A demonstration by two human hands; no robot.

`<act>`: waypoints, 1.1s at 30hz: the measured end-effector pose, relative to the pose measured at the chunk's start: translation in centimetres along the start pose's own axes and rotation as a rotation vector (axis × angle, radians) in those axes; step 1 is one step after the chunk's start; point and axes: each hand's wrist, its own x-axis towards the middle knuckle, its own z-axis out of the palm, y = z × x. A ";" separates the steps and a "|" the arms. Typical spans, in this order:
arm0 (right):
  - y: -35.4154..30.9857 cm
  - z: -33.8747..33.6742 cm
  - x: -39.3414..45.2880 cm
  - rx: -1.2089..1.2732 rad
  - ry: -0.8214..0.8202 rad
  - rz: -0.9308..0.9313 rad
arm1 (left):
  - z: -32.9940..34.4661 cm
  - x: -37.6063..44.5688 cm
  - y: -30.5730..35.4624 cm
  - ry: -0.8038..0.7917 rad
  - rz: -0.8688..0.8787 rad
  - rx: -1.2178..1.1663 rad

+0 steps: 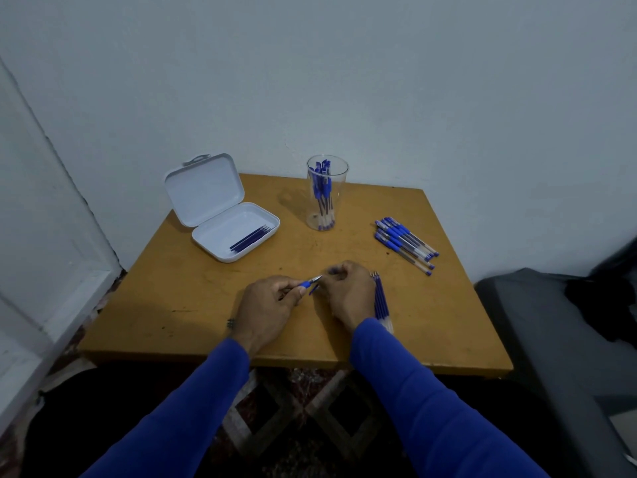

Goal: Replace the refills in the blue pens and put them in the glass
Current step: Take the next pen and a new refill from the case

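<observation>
My left hand (267,305) grips a blue pen (307,283) by its barrel, the metal tip pointing right. My right hand (344,291) is curled at that tip and pinches a small blue part; what exactly it is stays hidden by the fingers. A clear glass (327,196) with several blue pens stands at the back of the table. Several more blue pens (406,241) lie in a pile at the right. Several refills (381,300) lie just right of my right hand. An open white box (220,219) at the left holds a few dark blue refills (250,238).
The wooden table (193,298) stands against a pale wall. A white door frame is at the left. A dark grey seat with black cloth (551,326) is to the right. A patterned rug lies under the table.
</observation>
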 end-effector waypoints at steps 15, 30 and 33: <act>0.4 -1.4 -1.2 0.130 -0.247 -0.052 | 0.1 0.1 -0.7 -0.001 0.078 0.068; 0.6 -2.2 -1.0 0.256 -0.365 -0.028 | 0.2 0.1 -0.7 -0.008 0.079 0.011; 0.7 -2.3 -0.9 0.286 -0.399 -0.013 | 0.3 0.1 -0.8 -0.009 0.088 0.024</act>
